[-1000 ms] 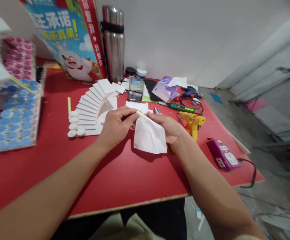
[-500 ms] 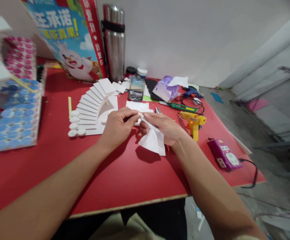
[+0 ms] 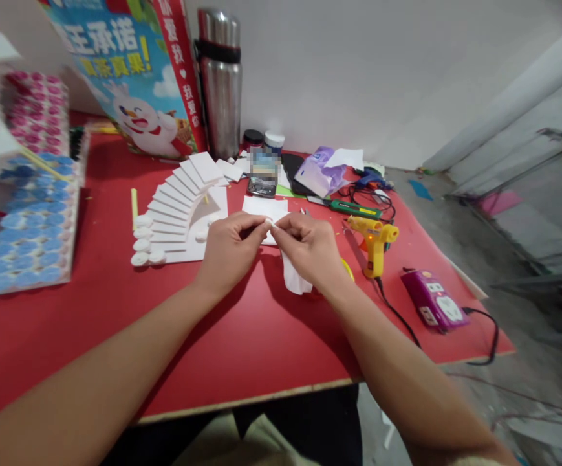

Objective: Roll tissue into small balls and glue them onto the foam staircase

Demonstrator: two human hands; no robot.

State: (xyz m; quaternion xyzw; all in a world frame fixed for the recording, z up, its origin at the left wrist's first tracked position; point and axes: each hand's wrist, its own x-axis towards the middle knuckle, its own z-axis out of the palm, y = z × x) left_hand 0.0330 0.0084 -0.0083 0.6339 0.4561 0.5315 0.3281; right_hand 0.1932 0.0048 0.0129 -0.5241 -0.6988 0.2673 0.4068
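Note:
A soft white paper strip (image 3: 295, 277) is pinched at its gathered upper end between both hands, and its loose end hangs beneath my right palm. My left hand (image 3: 227, 249) is closed, thumb and forefinger pressed on the small rolled tip. Against that same tip, my right hand (image 3: 312, 249) pinches from the other side, its fingers curled. Left of the hands stands a curved white stair model (image 3: 167, 213), with several small white rosettes (image 3: 141, 259) at its lower corner. White sheets (image 3: 266, 206) lie just behind my fingertips.
A yellow glue gun (image 3: 370, 236) stands at right, near a purple power box (image 3: 433, 301) with a cable. Behind are a green-handled cutter (image 3: 356, 208), a steel flask (image 3: 222, 97) and a printed box (image 3: 135, 71). Blue rosettes (image 3: 33, 226) fill the left side.
My right hand has turned over, back upward, and now pinches the strip's tip against my left fingers. Less of the hanging paper shows. A yellow loop has come into view beside my right wrist.

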